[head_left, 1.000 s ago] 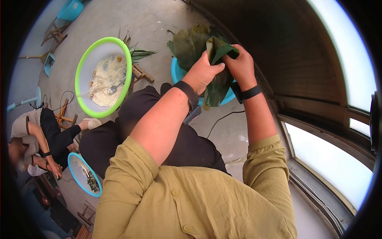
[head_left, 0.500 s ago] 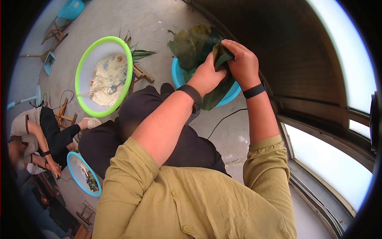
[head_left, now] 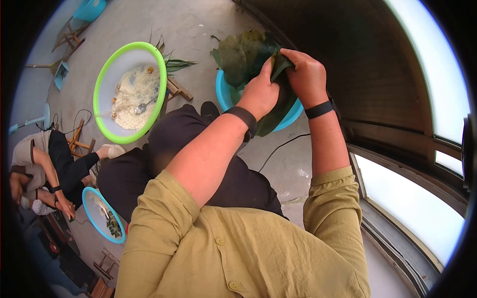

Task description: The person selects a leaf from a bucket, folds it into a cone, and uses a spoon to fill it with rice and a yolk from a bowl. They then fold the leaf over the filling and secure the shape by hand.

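Both hands are over a blue basin (head_left: 223, 90) of large green leaves (head_left: 233, 60). My left hand (head_left: 261, 93) pinches the near edge of a dark green leaf (head_left: 276, 115) with thumb and forefinger. On the other side, my right hand (head_left: 305, 77) grips the top of the same leaf, its fingers wrapped over the folded part. The leaf hangs down between the hands and across the basin's rim. Part of the fold is hidden behind my fingers.
A green-rimmed basin (head_left: 100, 79) of white rice (head_left: 131, 97) with a spoon (head_left: 141, 108) stands to the left. Another person (head_left: 49, 166) sits at far left by a smaller blue-rimmed basin (head_left: 92, 214). A dark panel (head_left: 377, 74) rises at right. A cable (head_left: 278, 149) crosses the floor.
My left hand has moved slightly down and left, and my right hand slightly right, both still on the leaf. The leaf's fold has shifted between them.
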The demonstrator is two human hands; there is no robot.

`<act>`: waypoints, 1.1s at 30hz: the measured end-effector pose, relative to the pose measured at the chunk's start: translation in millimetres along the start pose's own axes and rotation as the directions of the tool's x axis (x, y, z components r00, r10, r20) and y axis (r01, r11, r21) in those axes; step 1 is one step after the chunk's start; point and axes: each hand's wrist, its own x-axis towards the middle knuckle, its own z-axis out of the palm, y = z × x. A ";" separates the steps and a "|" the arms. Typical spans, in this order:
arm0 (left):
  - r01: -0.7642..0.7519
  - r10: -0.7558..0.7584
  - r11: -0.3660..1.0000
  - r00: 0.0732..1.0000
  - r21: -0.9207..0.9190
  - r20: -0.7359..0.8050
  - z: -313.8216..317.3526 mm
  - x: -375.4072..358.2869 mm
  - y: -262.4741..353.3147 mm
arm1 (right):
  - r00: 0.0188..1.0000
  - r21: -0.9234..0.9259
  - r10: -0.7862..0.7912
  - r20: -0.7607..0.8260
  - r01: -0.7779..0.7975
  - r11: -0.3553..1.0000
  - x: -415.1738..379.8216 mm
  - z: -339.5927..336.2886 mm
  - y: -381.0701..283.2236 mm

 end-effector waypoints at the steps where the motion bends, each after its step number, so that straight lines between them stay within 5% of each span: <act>1: -0.011 0.011 1.000 1.000 0.006 -0.010 0.3 -0.5 -0.8 | 1.000 -0.004 -0.010 -0.006 0.010 1.000 0.1 0.0 0.4; 16: -0.049 0.046 0.987 0.999 0.155 0.027 -1.3 -4.5 -1.7 | 0.992 0.087 -0.117 0.046 0.112 0.990 -0.8 1.3 8.5; 25: -0.077 0.072 0.989 0.997 0.128 0.041 -2.2 -4.2 -2.0 | 0.999 0.101 -0.030 0.044 0.025 0.995 -4.3 -0.9 8.7; 28: -0.049 0.047 0.996 0.998 0.076 0.032 -1.2 -3.5 -5.2 | 0.992 0.233 0.037 0.117 -0.064 0.970 -5.3 -11.9 0.1; 33: 0.011 -0.007 0.997 0.999 -0.071 0.048 -1.3 -1.9 -3.5 | 0.983 0.161 -0.185 -0.005 0.183 0.970 -13.2 -19.3 -1.9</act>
